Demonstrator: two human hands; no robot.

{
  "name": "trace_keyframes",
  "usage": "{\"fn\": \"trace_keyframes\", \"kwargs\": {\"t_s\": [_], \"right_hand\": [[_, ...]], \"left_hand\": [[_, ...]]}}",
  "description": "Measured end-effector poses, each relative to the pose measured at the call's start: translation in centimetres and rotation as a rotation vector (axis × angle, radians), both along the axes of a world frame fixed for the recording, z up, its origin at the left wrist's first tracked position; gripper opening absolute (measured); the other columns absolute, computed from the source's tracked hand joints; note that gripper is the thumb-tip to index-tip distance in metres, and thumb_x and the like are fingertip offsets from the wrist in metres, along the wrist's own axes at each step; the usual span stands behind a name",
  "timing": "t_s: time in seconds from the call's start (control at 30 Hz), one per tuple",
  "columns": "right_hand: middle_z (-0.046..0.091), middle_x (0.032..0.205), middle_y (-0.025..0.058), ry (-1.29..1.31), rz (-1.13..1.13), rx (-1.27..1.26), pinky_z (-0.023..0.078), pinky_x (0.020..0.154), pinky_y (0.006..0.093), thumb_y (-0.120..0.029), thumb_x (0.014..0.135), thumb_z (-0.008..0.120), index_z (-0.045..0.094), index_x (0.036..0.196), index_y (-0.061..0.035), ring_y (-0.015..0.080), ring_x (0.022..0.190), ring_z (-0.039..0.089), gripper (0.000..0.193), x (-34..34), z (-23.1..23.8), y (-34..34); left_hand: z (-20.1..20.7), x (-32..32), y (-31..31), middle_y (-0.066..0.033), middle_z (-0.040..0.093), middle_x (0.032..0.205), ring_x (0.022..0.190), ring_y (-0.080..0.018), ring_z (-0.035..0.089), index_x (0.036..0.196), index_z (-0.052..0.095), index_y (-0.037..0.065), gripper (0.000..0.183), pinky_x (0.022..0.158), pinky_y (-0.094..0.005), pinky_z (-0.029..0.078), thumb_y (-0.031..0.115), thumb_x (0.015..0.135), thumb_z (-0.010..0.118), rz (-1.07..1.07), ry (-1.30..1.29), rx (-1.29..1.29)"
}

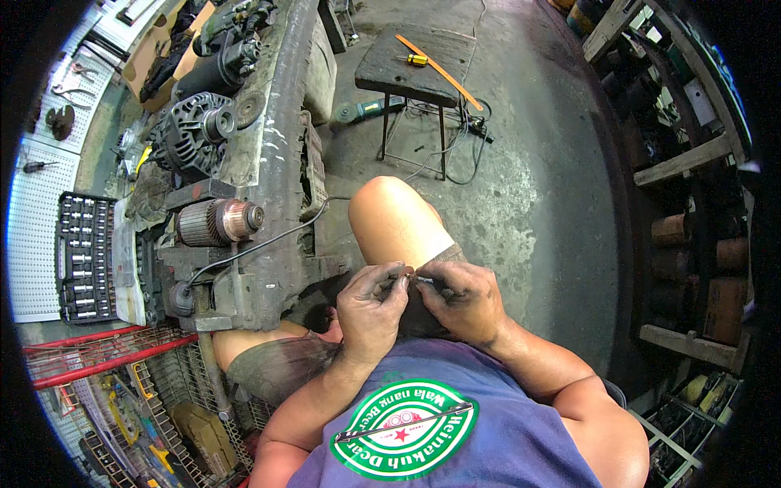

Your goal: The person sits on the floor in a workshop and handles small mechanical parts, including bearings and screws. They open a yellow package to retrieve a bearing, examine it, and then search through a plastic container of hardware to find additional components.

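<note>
My left hand (373, 307) and my right hand (465, 299) meet in front of my lap, fingers darkened with grime. The left thumb and fingers pinch a tiny reddish-brown piece (409, 271), too small to name. Between the right thumb and fingers is a slim greyish piece (425, 280), mostly covered, its tip against or close to the left fingertips. Across the front of my blue shirt lies a thin dark rod (407, 420), which neither hand touches. My bare knee (386, 213) is just beyond the hands.
On the left workbench (281, 98) sit an alternator (191, 134), a starter motor (215, 69) and an armature (220, 222). A socket set (85, 259) lies farther left. Ahead, a stool (378, 69) bears a screwdriver (416, 59) and orange strip (439, 71); an angle grinder (366, 111) is beside it.
</note>
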State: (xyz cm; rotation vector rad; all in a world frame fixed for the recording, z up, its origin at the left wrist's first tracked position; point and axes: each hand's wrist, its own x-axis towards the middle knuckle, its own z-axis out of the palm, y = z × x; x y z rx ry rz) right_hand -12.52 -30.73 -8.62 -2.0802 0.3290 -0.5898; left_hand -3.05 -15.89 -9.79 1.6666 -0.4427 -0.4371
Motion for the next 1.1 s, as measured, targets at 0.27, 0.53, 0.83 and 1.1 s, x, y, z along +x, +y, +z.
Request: {"fn": "trace_keyframes", "kwargs": {"t_s": [0.27,0.53,0.83,1.1], "right_hand": [[0.075,0.094,0.0154,-0.063,0.067,-0.079,0.062,0.073,0.0431,-0.004,0.084,0.08,0.074,0.108,-0.003,0.0355,0.084,0.075,0.025,-0.39,-0.51,-0.1],[0.076,0.101,0.0168,-0.097,0.082,-0.102,0.062,0.075,0.0426,-0.002,0.082,0.081,0.073,0.11,-0.0013,0.0358,0.088,0.076,0.029,-0.64,-0.87,-0.1],[0.076,0.1,0.0167,-0.093,0.079,-0.094,0.063,0.076,0.0423,-0.002,0.083,0.08,0.073,0.11,-0.0008,0.0356,0.088,0.076,0.028,-0.72,-0.61,-0.1],[0.077,0.096,0.0168,-0.025,-0.017,-0.052,0.062,0.074,0.0428,-0.007,0.086,0.081,0.073,0.104,-0.0021,0.035,0.087,0.077,0.02,-0.77,-0.32,0.42]], "left_hand": [[0.87,0.16,-0.2,-0.0088,0.075,0.098,0.084,-0.0104,0.07,0.111,0.077,-0.001,0.021,0.072,-0.0236,0.055,-0.008,0.092,0.075,-0.017,-0.247,0.086],[0.77,0.04,-0.35,-0.0088,0.074,0.099,0.084,-0.0113,0.072,0.11,0.077,-0.001,0.021,0.071,-0.0248,0.057,-0.008,0.09,0.077,0.007,-0.252,0.067],[0.92,-0.01,-0.37,-0.0103,0.074,0.098,0.085,-0.013,0.073,0.11,0.077,0.0,0.023,0.072,-0.0264,0.059,-0.009,0.089,0.077,-0.001,-0.298,0.075],[0.52,0.23,-0.26,-0.0133,0.076,0.1,0.086,-0.0194,0.076,0.111,0.077,0.001,0.025,0.075,-0.0307,0.062,-0.009,0.088,0.078,-0.042,-0.501,0.131]]}}
